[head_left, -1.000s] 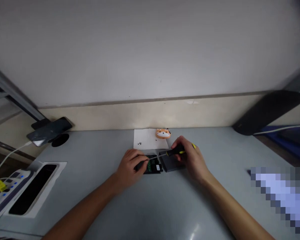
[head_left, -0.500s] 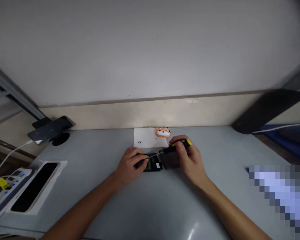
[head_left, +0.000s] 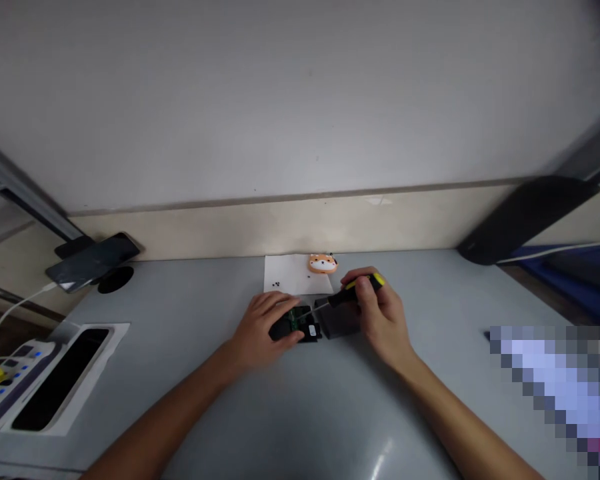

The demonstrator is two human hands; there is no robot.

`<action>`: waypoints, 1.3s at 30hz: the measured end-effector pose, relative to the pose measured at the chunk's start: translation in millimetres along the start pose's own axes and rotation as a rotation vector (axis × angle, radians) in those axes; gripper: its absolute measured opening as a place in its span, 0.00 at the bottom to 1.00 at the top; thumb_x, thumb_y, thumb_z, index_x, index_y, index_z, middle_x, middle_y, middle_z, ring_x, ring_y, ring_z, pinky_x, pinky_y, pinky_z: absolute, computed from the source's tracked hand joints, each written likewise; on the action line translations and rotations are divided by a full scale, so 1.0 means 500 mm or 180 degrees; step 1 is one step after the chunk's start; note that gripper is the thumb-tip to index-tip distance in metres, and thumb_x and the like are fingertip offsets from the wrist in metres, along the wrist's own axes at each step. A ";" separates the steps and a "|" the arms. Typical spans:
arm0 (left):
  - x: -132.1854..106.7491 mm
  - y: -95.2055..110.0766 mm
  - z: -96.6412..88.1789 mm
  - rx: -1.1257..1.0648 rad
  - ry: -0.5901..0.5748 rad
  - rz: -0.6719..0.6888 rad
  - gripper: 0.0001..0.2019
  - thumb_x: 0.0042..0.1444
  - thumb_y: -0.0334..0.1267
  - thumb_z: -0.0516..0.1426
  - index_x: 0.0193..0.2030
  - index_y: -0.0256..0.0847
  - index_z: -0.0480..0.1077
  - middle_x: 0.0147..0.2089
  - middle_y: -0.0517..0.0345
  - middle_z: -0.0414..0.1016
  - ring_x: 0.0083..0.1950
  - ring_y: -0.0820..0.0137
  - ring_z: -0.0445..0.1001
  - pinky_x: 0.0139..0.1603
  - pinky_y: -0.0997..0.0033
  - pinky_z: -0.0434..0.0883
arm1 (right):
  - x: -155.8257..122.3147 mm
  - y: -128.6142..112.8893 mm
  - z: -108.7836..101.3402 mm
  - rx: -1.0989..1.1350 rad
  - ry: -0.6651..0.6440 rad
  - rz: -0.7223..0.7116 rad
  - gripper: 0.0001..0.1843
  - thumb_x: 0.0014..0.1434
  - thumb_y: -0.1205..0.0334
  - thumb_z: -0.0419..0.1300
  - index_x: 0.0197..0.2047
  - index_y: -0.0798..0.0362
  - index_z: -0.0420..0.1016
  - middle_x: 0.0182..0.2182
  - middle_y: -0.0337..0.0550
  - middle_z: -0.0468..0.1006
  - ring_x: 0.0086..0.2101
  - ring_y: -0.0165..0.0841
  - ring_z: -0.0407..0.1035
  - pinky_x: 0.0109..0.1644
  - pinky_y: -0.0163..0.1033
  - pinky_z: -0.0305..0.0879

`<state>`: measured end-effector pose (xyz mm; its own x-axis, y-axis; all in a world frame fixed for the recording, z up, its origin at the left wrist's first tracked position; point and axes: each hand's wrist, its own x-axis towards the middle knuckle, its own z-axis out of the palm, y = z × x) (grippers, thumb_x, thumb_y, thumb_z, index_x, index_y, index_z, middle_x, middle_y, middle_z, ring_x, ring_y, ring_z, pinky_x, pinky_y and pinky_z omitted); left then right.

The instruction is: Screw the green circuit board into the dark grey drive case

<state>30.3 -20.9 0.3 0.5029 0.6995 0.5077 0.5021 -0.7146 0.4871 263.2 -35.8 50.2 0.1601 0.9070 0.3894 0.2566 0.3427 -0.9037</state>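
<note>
A small black device with a green circuit board lies on the grey desk, its inside exposed. My left hand grips its left end, thumb along the near edge and fingers across the far side. In my right hand is a black and yellow screwdriver, held tilted with its thin shaft pointing left and down to the board. Whether the tip touches a screw is too small to tell. Beside the device, under the screwdriver, lies a dark flat cover-like piece, partly hidden by my right hand.
Behind the device, a white paper carries several tiny dark screws and an orange animal-face case. At left are a phone on a stand, another phone and a power strip. A black cylinder stands back right.
My left thumb and fingers have spread apart around the device, uncovering more of the green board. The screwdriver stays pointed at the board. The whole view has shifted slightly.
</note>
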 end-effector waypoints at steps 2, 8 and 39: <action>0.002 0.003 -0.002 0.0073 -0.0370 -0.0174 0.33 0.61 0.46 0.65 0.71 0.49 0.61 0.67 0.51 0.69 0.68 0.56 0.66 0.69 0.49 0.63 | 0.002 0.001 -0.005 -0.0193 0.0027 -0.0059 0.18 0.71 0.45 0.52 0.41 0.50 0.73 0.27 0.37 0.68 0.26 0.30 0.61 0.28 0.35 0.58; 0.007 0.006 -0.003 -0.0001 -0.0728 -0.0299 0.30 0.61 0.43 0.65 0.68 0.50 0.62 0.67 0.55 0.70 0.67 0.58 0.67 0.71 0.50 0.60 | 0.001 0.003 -0.001 -0.0507 -0.0280 -0.0144 0.16 0.71 0.47 0.53 0.38 0.50 0.71 0.27 0.36 0.69 0.28 0.31 0.63 0.32 0.36 0.60; 0.009 0.004 0.002 -0.0032 -0.0700 -0.0257 0.23 0.61 0.41 0.64 0.62 0.50 0.68 0.62 0.56 0.75 0.63 0.59 0.71 0.67 0.52 0.63 | 0.001 0.010 0.007 -0.0683 -0.0355 -0.0112 0.16 0.71 0.48 0.53 0.39 0.50 0.71 0.30 0.37 0.73 0.31 0.32 0.66 0.37 0.37 0.63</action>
<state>34.4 -19.5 2.7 0.6033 0.7388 0.3002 0.5405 -0.6556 0.5273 261.2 -33.0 45.3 0.0444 0.9209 0.3872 0.4587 0.3255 -0.8268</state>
